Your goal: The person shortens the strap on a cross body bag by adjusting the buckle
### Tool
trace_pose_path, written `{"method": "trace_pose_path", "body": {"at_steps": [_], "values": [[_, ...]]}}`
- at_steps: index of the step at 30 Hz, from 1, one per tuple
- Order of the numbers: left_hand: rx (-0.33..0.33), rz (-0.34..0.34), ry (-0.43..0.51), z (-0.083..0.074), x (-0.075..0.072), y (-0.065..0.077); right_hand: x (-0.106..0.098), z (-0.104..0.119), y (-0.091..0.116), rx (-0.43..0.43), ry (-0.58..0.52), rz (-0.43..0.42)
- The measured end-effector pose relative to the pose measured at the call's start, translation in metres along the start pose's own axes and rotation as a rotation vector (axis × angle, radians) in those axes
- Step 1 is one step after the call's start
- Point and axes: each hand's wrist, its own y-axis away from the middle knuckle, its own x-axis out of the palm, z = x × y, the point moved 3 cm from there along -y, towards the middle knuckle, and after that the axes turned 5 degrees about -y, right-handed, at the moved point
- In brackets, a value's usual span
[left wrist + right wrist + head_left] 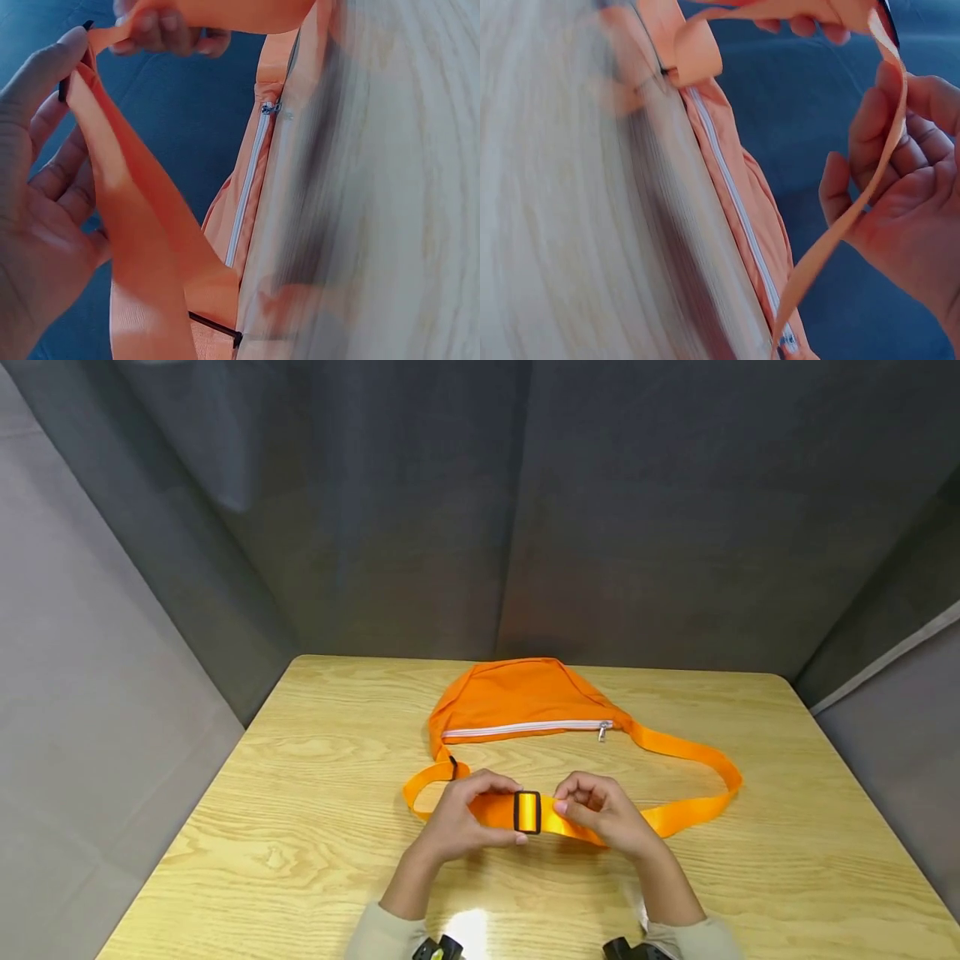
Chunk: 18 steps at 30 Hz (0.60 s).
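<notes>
An orange fabric waist bag is laid on a light wood-grain tabletop, near its far edge, with its curved side turned away from the person. It is closed along its near side by a white zip, and a silver zip pull is seen at the right end. From the bag's right end a bright orange webbing strap is looped out to the right and brought back to the hands; at the left end a smaller loop is formed beside a dark strap ring

Just in front of the bag, the webbing is threaded through a black rectangular slider buckle. The buckle is pinched at its upper and lower edges between thumb and finger of the left hand. To the right of it, the webbing is pinched between the thumb and bent fingers of the right hand

Part of the left loop is hidden by the left hand. In the left wrist view the bag is partly covered by the strap; in the right wrist view the palm is crossed by it, and the tabletop is blurred in both

Pale sleeves are worn, with black wrist devices at the lower edge. The table is backed by a dark grey curtain and flanked by lighter grey panels
</notes>
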Motion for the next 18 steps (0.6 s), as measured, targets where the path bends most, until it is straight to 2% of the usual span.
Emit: {"method": "trace_pose_path", "body": {"at_steps": [5, 9, 12, 18], "values": [[0.046, -0.018, -0.019, 0.001, 0.001, 0.002, 0.006, -0.001, -0.004, 0.001, -0.008, 0.014], [0.043, -0.036, -0.025, -0.001, -0.002, 0.002, -0.001, -0.003, 0.000, 0.079, 0.045, -0.012], [0.034, -0.038, -0.019, -0.006, -0.005, 0.002, -0.007, -0.004, 0.004, 0.104, 0.072, -0.020], [0.039, -0.023, 0.013, -0.030, -0.010, -0.001, -0.006, -0.003, 0.003, 0.017, 0.004, 0.009]]}}
